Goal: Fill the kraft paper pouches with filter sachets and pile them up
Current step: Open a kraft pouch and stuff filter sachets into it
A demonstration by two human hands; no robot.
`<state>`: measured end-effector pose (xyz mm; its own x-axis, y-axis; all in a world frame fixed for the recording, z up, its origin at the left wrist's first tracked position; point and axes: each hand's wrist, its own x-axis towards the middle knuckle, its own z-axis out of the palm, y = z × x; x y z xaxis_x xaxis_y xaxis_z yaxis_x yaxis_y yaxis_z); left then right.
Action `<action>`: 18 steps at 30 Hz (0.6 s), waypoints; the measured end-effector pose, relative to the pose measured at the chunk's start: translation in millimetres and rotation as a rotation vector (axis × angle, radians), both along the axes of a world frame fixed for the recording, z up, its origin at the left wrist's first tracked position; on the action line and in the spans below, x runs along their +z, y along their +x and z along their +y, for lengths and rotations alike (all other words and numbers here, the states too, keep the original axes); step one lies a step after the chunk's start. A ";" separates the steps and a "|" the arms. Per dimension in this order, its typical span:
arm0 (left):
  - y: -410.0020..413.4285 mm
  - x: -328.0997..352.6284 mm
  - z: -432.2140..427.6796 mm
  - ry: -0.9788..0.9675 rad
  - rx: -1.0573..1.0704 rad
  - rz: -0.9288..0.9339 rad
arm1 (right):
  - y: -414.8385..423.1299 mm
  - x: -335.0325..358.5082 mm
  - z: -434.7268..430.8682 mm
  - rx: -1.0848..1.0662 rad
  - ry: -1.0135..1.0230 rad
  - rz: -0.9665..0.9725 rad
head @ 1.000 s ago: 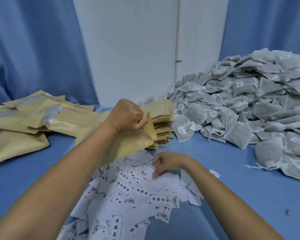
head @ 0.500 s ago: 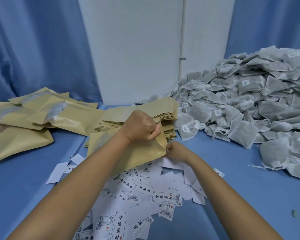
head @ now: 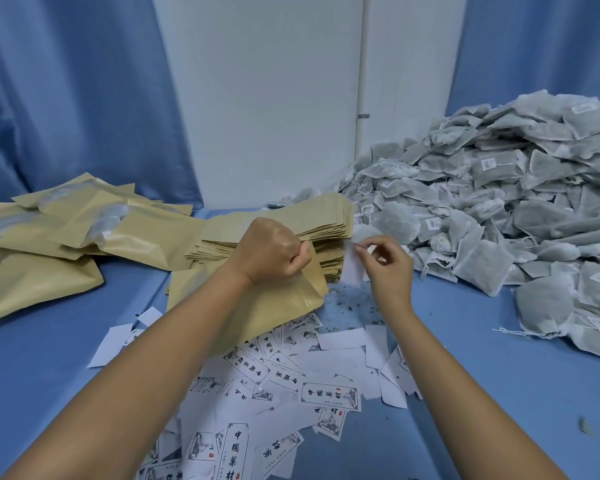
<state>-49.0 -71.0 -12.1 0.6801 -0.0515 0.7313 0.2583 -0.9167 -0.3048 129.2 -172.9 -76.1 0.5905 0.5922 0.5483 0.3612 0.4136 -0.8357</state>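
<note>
1. The heap of sachets (head: pixel 499 216) sits on the right side of the blue table (head: pixel 499 375), well apart from the pouch in hand; I think pulling one from low down could make others slide off; they look grey, soft and puffy, with little white tags and strings.
2. The pile of filled pouches (head: pixel 49 237) lies far left; it is loose and crooked, so one more on top might slip; they look brown and fat, some with a shiny see-through part.
3. The stack of flat pouches (head: pixel 284 220) sits just behind the left hand (head: pixel 271 252); a bump could knock it over.
4. The pouch (head: pixel 281 310) is brown, flat and a bit bent; its bottom rests on the paper cards (head: pixel 328 393); the left hand's fingers are curled tight in a fist round its top edge; that squeeze could crease it or keep its mouth closed.
5. The right hand (head: pixel 387 263) pinches a blurry white slip (head: pixel 354 271) with thumb and first finger; it could drop.
6. Tiny crumbs (head: pixel 352 299) lie near the pouch; squeezing a sachet hard might spill more.
</note>
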 end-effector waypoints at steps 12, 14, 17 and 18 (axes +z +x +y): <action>4.5 0.3 -14.5 -0.021 -0.109 -0.032 | -85.3 39.4 55.2 0.421 -0.558 -0.131; 2.2 0.6 -13.4 -0.022 -0.111 -0.021 | -86.9 37.8 51.0 0.486 -0.604 -0.057; -6.9 5.7 -4.5 -0.025 -0.081 -0.067 | -65.5 34.5 38.6 0.499 -0.460 -0.024; -10.0 7.7 -2.0 -0.036 -0.076 -0.083 | -55.3 31.2 36.9 0.412 -0.332 0.081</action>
<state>-59.0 -73.0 -4.3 0.6126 -0.0735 0.7869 0.2108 -0.9444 -0.2523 73.9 -136.0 -44.9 0.3055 0.9177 0.2538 0.1534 0.2157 -0.9643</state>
